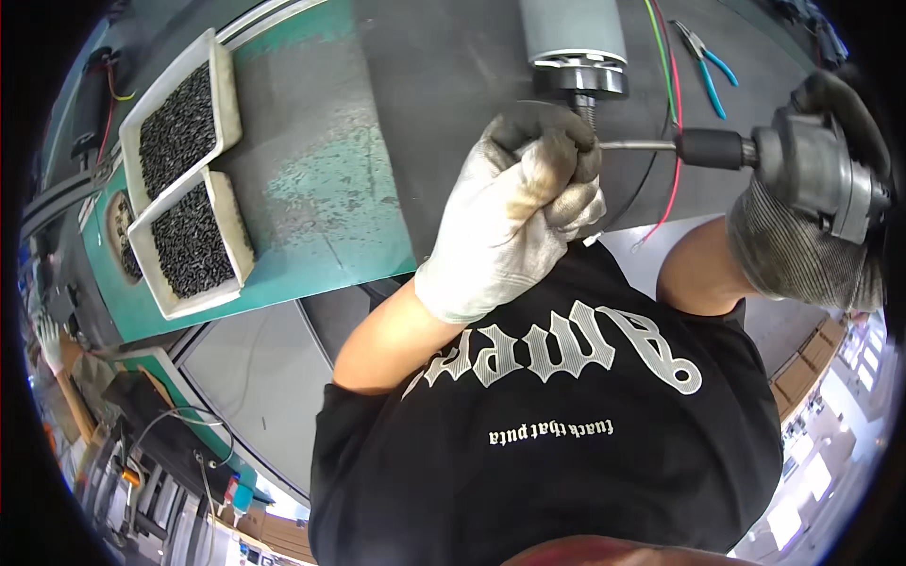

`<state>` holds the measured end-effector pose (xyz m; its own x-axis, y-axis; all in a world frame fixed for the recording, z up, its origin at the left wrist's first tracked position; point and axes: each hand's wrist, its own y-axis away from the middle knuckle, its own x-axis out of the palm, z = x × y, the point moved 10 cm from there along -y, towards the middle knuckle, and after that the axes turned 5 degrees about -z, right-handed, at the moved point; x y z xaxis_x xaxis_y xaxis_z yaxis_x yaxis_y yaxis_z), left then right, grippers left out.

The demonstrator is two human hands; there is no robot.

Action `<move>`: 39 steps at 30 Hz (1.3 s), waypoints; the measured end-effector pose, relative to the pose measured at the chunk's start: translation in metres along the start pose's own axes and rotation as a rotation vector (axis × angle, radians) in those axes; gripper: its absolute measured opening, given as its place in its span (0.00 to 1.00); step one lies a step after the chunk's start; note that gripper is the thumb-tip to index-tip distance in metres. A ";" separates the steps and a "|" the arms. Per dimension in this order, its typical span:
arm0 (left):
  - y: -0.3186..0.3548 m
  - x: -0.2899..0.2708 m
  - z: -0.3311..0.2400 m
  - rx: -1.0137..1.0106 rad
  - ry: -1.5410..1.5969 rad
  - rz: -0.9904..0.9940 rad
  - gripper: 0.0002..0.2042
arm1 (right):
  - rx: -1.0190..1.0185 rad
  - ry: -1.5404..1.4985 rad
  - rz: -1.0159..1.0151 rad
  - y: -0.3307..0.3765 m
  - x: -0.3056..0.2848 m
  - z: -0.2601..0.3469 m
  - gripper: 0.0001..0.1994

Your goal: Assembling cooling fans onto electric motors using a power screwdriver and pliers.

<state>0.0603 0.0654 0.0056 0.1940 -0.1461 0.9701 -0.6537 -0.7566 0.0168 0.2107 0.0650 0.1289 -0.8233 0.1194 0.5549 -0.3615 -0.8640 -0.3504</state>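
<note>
My left hand (524, 193), in a white glove with darkened fingertips, is closed with its fingers bunched at the tip of a long metal bit. Whatever lies inside those fingers is hidden. The bit belongs to a dark grey power screwdriver (802, 165) with a black chuck sleeve, lying roughly level and pointing left. My right hand (802, 245), in a grey ribbed glove, is wrapped round the screwdriver's body at the right. Just beyond my left hand is a silver cylindrical motor (576, 33) with a black end and a dark ribbed shaft towards me.
Two white trays (226, 94) of small black parts stand on the green mat (330, 208) at left. Blue-handled pliers (708, 71) lie at the far right, beside green, red and black wires (677, 160). Another person's gloved hand (47, 341) shows at the far left edge.
</note>
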 end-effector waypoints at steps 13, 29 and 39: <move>0.003 -0.017 0.044 -0.177 -0.176 -0.174 0.17 | -0.236 0.293 -0.284 0.012 0.001 0.010 0.19; -0.020 -0.068 0.060 -0.200 0.005 -0.447 0.12 | -0.276 0.322 -0.417 0.001 -0.052 -0.014 0.14; -0.022 -0.068 0.052 -0.154 -0.021 -0.357 0.10 | -0.035 0.171 -0.400 0.019 -0.106 -0.051 0.14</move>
<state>0.1000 0.0588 -0.0736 0.4431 0.0948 0.8914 -0.6440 -0.6581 0.3901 0.2689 0.0611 0.0245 -0.6746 0.5234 0.5206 -0.6792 -0.7164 -0.1597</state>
